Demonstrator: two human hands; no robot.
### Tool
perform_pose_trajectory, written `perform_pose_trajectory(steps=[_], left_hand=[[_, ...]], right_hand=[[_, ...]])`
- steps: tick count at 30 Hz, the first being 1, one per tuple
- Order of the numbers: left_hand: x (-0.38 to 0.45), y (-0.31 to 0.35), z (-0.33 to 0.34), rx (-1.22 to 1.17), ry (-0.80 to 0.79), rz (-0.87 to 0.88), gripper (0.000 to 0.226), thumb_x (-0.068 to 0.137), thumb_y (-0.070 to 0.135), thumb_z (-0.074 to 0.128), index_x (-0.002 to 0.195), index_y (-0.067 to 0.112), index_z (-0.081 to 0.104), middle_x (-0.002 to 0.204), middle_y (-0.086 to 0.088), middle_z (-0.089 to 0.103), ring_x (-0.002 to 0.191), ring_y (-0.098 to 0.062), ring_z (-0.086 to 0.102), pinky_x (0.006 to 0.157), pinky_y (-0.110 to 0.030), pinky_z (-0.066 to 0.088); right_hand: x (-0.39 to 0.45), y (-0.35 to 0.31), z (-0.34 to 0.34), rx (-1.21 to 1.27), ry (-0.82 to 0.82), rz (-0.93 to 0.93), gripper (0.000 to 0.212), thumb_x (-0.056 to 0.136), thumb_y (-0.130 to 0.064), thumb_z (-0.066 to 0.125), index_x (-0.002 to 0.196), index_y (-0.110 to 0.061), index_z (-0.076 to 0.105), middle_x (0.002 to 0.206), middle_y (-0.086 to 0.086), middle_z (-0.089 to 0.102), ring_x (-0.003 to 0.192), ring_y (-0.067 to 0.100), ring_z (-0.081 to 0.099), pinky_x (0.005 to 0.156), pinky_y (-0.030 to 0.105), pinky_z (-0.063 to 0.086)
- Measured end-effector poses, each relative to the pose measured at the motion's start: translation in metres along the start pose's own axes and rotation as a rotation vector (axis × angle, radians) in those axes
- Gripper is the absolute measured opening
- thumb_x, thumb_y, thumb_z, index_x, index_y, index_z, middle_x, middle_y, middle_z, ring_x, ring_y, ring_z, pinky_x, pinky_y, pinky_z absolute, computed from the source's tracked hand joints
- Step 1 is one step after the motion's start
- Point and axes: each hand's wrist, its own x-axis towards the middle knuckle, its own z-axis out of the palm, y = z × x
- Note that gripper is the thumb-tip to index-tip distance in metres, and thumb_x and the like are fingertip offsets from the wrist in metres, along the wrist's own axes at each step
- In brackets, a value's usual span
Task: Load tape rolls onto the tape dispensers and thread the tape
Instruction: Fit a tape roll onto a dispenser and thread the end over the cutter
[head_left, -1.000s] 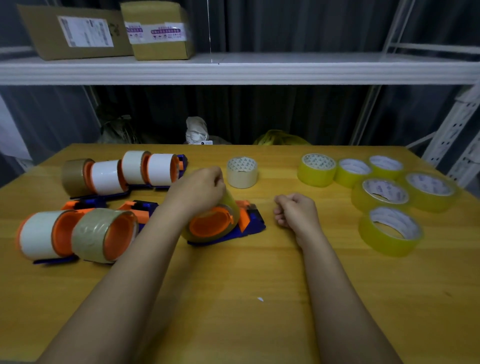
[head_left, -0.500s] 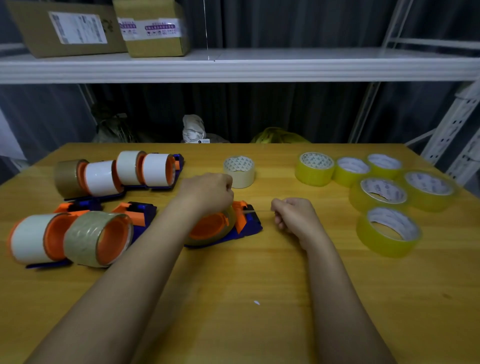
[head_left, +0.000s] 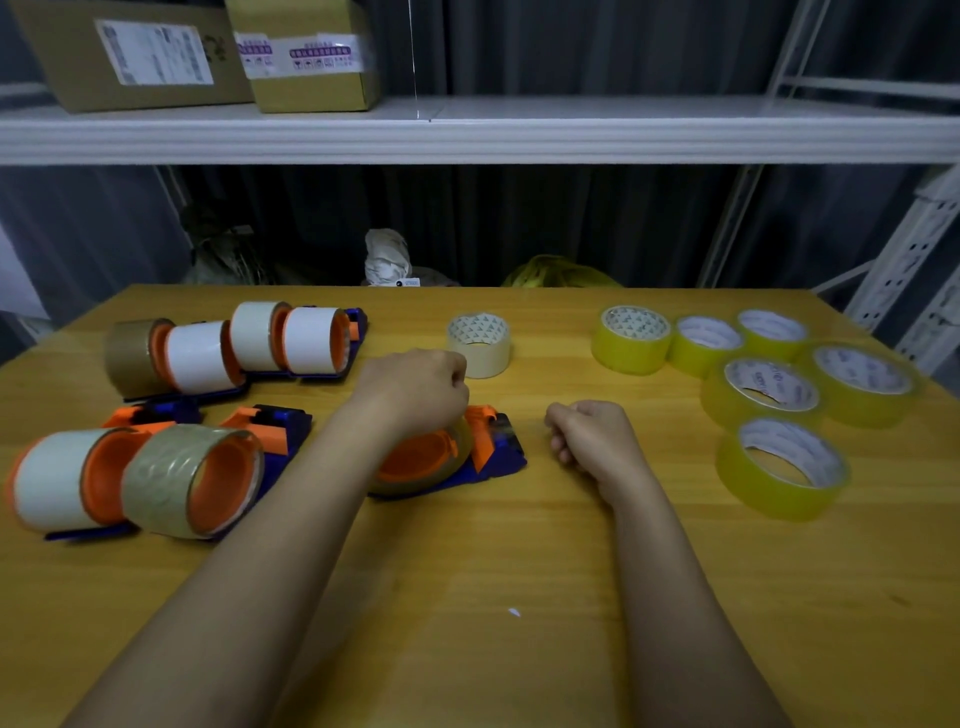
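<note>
Left hand (head_left: 415, 389) curls over the roll (head_left: 421, 460) on the dispenser (head_left: 498, 452). Right hand (head_left: 592, 436), fisted, rests on the desk (head_left: 519, 545) just right of it, grip unclear.

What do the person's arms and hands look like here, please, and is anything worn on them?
Both forearms are bare up to the picture's lower edge, with no sleeves in view. The left hand and right hand show no gloves, rings, watch or wristband.
</note>
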Motion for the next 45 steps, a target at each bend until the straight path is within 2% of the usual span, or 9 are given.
perform_pose_trajectory(steps=[7,12,17,22,26,30,35,41,45], left_hand=[[0.000,-0.001,0.001,-0.009,0.014,0.005,0.013,0.097,0.031,0.038,0.095,0.028,0.050,0.088,0.003,0.055,0.087,-0.019,0.056,0.071,-0.034,0.046],[0.001,-0.001,0.002,-0.002,0.054,0.005,0.013,0.095,0.032,0.040,0.094,0.027,0.052,0.084,0.003,0.055,0.085,-0.019,0.056,0.069,-0.032,0.045],[0.001,-0.004,0.003,-0.030,0.072,0.002,0.016,0.095,0.032,0.041,0.093,0.023,0.055,0.077,0.005,0.051,0.080,-0.019,0.055,0.059,-0.030,0.041],[-0.003,-0.009,0.002,-0.081,0.077,-0.017,0.018,0.095,0.033,0.042,0.093,0.023,0.057,0.086,0.002,0.060,0.081,-0.019,0.056,0.064,-0.033,0.045],[-0.004,-0.011,0.002,-0.095,0.079,-0.008,0.018,0.095,0.033,0.043,0.092,0.023,0.057,0.087,0.002,0.061,0.080,-0.017,0.056,0.064,-0.032,0.046],[-0.003,-0.008,0.002,-0.080,0.082,-0.022,0.017,0.095,0.034,0.043,0.091,0.023,0.057,0.087,0.002,0.060,0.080,-0.018,0.056,0.061,-0.031,0.044],[-0.004,-0.011,0.005,-0.091,0.102,-0.018,0.017,0.094,0.033,0.043,0.090,0.023,0.057,0.083,0.002,0.060,0.077,-0.018,0.056,0.060,-0.030,0.043],[-0.003,-0.013,0.005,-0.119,0.110,-0.035,0.018,0.093,0.033,0.044,0.088,0.022,0.057,0.079,0.003,0.059,0.077,-0.018,0.056,0.064,-0.033,0.046],[-0.005,-0.016,0.006,-0.151,0.116,-0.052,0.018,0.093,0.035,0.044,0.087,0.023,0.057,0.081,0.003,0.060,0.080,-0.019,0.057,0.068,-0.034,0.049]], right_hand=[[0.001,0.002,0.004,0.003,0.045,-0.041,0.026,0.085,-0.017,0.058,0.060,-0.012,0.057,0.051,0.000,0.057,0.043,0.009,0.048,0.047,0.021,0.040],[0.004,0.005,0.006,-0.001,0.036,-0.062,0.024,0.086,-0.015,0.057,0.063,-0.009,0.057,0.050,-0.001,0.057,0.039,0.006,0.046,0.041,0.015,0.039],[0.005,0.005,0.009,0.008,0.044,-0.081,0.023,0.087,-0.014,0.057,0.065,-0.007,0.058,0.042,-0.006,0.053,0.036,0.003,0.045,0.040,0.012,0.038],[0.007,0.005,0.012,0.035,0.050,-0.065,0.022,0.087,-0.015,0.057,0.066,-0.009,0.058,0.051,-0.002,0.059,0.044,0.008,0.049,0.050,0.022,0.042],[0.009,0.006,0.016,0.049,0.075,-0.096,0.023,0.088,-0.016,0.059,0.066,-0.010,0.058,0.052,-0.003,0.059,0.045,0.008,0.049,0.048,0.019,0.042],[0.010,0.007,0.017,0.038,0.084,-0.123,0.028,0.090,-0.020,0.062,0.064,-0.012,0.057,0.051,-0.005,0.057,0.047,0.008,0.049,0.056,0.023,0.042],[0.009,0.007,0.019,0.012,0.073,-0.144,0.028,0.093,-0.024,0.061,0.068,-0.012,0.058,0.056,-0.003,0.058,0.052,0.009,0.051,0.058,0.025,0.042],[0.001,0.004,0.007,-0.018,-0.004,-0.066,0.026,0.094,-0.025,0.059,0.073,-0.009,0.060,0.053,-0.004,0.058,0.043,0.005,0.049,0.045,0.016,0.038],[-0.003,-0.002,0.005,0.079,-0.068,0.010,0.020,0.095,-0.020,0.058,0.079,-0.007,0.061,0.068,0.005,0.066,0.053,0.010,0.059,0.046,0.020,0.046]])
